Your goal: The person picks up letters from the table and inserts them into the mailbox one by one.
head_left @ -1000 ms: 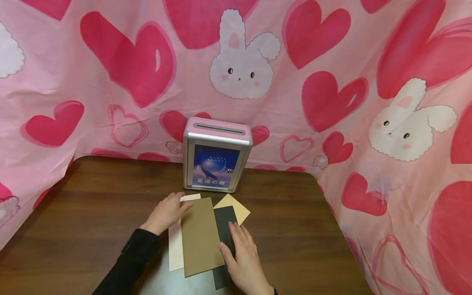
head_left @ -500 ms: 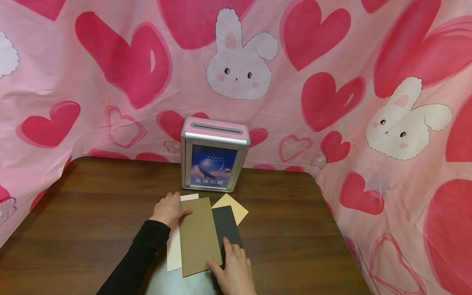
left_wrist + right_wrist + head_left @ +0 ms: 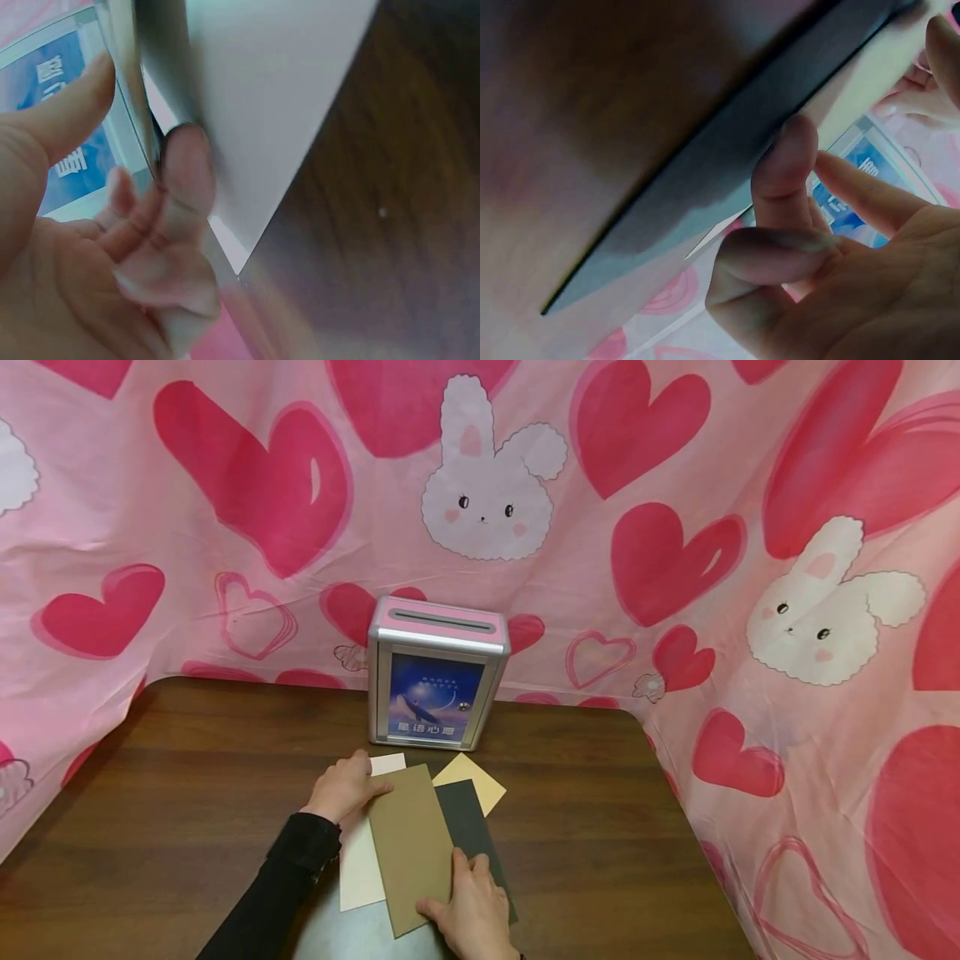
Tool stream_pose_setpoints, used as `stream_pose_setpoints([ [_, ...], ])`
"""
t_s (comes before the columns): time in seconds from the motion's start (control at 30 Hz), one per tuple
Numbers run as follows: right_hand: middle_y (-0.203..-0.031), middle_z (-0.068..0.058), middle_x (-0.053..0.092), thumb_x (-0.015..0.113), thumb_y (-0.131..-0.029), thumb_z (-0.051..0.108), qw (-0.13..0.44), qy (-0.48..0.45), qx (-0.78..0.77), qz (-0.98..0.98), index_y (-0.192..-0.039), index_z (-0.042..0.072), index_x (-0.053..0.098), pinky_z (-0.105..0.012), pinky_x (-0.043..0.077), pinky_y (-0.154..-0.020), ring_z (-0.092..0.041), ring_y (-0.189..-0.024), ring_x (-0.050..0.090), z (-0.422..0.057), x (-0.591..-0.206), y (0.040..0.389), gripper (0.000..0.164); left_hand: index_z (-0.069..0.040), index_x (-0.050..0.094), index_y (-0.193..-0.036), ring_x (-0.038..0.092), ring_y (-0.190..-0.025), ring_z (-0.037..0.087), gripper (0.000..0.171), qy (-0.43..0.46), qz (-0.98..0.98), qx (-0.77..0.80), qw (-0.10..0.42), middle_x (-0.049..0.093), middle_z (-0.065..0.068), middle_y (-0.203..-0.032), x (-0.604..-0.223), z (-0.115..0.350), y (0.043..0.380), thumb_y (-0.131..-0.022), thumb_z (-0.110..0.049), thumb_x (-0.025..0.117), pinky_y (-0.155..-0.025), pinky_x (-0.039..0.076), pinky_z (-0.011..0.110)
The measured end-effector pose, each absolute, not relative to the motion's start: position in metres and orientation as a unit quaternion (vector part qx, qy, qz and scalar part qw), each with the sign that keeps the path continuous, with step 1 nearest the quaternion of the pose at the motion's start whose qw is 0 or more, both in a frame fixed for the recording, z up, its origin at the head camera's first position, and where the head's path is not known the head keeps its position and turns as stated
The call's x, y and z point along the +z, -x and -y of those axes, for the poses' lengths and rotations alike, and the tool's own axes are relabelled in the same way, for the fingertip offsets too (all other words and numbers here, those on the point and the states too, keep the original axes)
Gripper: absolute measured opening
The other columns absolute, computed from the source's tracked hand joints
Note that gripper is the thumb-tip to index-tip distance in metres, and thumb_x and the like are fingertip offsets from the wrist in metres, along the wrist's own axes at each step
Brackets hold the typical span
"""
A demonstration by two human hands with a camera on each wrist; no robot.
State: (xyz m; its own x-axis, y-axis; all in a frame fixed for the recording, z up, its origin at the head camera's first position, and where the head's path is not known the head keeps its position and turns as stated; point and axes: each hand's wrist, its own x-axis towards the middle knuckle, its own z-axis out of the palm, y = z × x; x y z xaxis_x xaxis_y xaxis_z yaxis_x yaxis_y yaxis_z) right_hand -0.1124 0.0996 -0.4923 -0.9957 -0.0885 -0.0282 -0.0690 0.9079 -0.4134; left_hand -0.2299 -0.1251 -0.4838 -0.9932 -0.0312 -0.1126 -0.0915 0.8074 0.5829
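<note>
Brown card (image 3: 412, 843) slants in front of the box (image 3: 437, 693), toward the near edge of the bench (image 3: 630, 843). The left hand (image 3: 343, 789) pinches its far left corner, and the right hand (image 3: 474, 910) pinches its near end. That end and the black card (image 3: 474, 827) just swung right, so more white card (image 3: 360, 864) shows and the pile seems more fanned out.

Matt paper, bright metal, creased cloth

The brown card (image 3: 412, 843), dark card (image 3: 467, 822), white card (image 3: 360, 864) and yellow card (image 3: 483, 783) look like smooth, matt paper. The box (image 3: 442, 639) has shiny, metal-looking edges and a smooth panel (image 3: 435, 697). The desk (image 3: 600, 835) shows wood grain with a faint sheen. The backdrop (image 3: 573, 552) is creased cloth.
</note>
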Motion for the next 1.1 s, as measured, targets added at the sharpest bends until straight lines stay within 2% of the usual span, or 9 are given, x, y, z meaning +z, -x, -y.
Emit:
stream_pose_setpoints([
  [0.13, -0.087, -0.009, 0.053, 0.085, -0.054, 0.049, 0.005, 0.038, -0.2, -0.979, -0.124, 0.005, 0.058, -0.049, 0.048, -0.054, -0.027, -0.064, 0.058, -0.102, -0.495, 0.115, 0.088, 0.001, 0.051, -0.1, 0.053, -0.064, 0.024, 0.042, 0.019, -0.926, 0.376, 0.034, 0.058, 0.01, -0.072, -0.482, 0.124, 0.23, -0.082, -0.03, 0.073, -0.06, 0.045, 0.036],
  [0.23, -0.087, -0.01, 0.055, 0.085, -0.053, 0.049, 0.007, 0.033, -0.2, -0.979, -0.123, 0.004, 0.058, -0.05, 0.05, -0.054, -0.029, -0.064, 0.06, -0.105, -0.494, 0.116, 0.088, 0.002, 0.048, -0.105, 0.054, -0.058, 0.02, 0.038, 0.01, -0.892, 0.452, 0.032, 0.062, 0.01, -0.072, -0.478, 0.125, 0.229, -0.087, -0.023, 0.069, -0.056, 0.046, 0.032],
  [0.33, -0.089, -0.012, 0.061, 0.085, -0.055, 0.049, 0.02, 0.025, -0.21, -0.977, -0.124, 0.003, 0.057, -0.054, 0.051, -0.057, -0.032, -0.069, 0.062, -0.108, -0.492, 0.118, 0.087, 0.005, 0.048, -0.11, 0.058, -0.057, 0.021, 0.036, 0.0, -0.842, 0.538, 0.047, 0.067, 0.014, -0.078, -0.472, 0.125, 0.226, -0.089, -0.018, 0.066, -0.058, 0.054, 0.035],
  [0.47, -0.094, -0.015, 0.068, 0.083, -0.061, 0.048, 0.046, 0.026, -0.247, -0.968, -0.125, 0.002, 0.056, -0.053, 0.052, -0.06, -0.033, -0.077, 0.064, -0.113, -0.487, 0.119, 0.083, 0.006, 0.057, -0.111, 0.061, -0.066, 0.021, 0.03, -0.019, -0.796, 0.599, 0.08, 0.067, 0.012, -0.083, -0.465, 0.126, 0.221, -0.092, -0.017, 0.063, -0.068, 0.06, 0.039],
  [0.63, -0.079, -0.004, 0.068, 0.077, -0.072, 0.044, 0.07, 0.063, -0.318, -0.943, -0.102, 0.007, 0.062, -0.04, 0.051, -0.058, -0.02, -0.07, 0.061, -0.121, -0.478, 0.121, 0.051, 0.003, 0.063, -0.104, 0.066, -0.074, 0.02, 0.025, -0.045, -0.776, 0.62, 0.102, 0.07, 0.01, -0.084, -0.456, 0.123, 0.217, -0.093, -0.019, 0.061, -0.073, 0.061, 0.04],
  [0.73, -0.073, 0.002, 0.068, 0.073, -0.078, 0.041, 0.08, 0.083, -0.362, -0.925, -0.088, 0.011, 0.065, -0.034, 0.05, -0.057, -0.012, -0.066, 0.06, -0.125, -0.471, 0.123, 0.032, 0.003, 0.06, -0.102, 0.068, -0.078, 0.022, 0.025, -0.068, -0.773, 0.623, 0.1, 0.072, 0.014, -0.089, -0.448, 0.119, 0.214, -0.094, -0.021, 0.06, -0.076, 0.06, 0.043],
  [0.87, -0.069, 0.004, 0.07, 0.07, -0.082, 0.039, 0.082, 0.097, -0.393, -0.911, -0.077, 0.015, 0.07, -0.029, 0.049, -0.056, -0.007, -0.064, 0.059, -0.129, -0.465, 0.124, 0.024, 0.001, 0.059, -0.097, 0.068, -0.083, 0.022, 0.024, -0.099, -0.78, 0.613, 0.083, 0.072, 0.016, -0.093, -0.435, 0.116, 0.208, -0.093, -0.022, 0.06, -0.079, 0.059, 0.047],
  [1.0, -0.072, 0.004, 0.073, 0.068, -0.083, 0.04, 0.088, 0.106, -0.404, -0.904, -0.075, 0.016, 0.072, -0.03, 0.05, -0.059, -0.008, -0.068, 0.061, -0.135, -0.461, 0.127, 0.026, 0.0, 0.059, -0.094, 0.068, -0.084, 0.02, 0.025, -0.12, -0.791, 0.596, 0.06, 0.072, 0.015, -0.092, -0.423, 0.113, 0.2, -0.093, -0.025, 0.061, -0.081, 0.058, 0.047],
  [1.1, -0.078, 0.002, 0.075, 0.067, -0.085, 0.039, 0.094, 0.114, -0.429, -0.891, -0.081, 0.015, 0.074, -0.032, 0.052, -0.063, -0.009, -0.074, 0.063, -0.138, -0.459, 0.13, 0.025, -0.001, 0.06, -0.1, 0.068, -0.084, 0.019, 0.028, -0.115, -0.798, 0.591, 0.038, 0.071, 0.014, -0.094, -0.414, 0.11, 0.194, -0.093, -0.028, 0.061, -0.083, 0.057, 0.048],
])
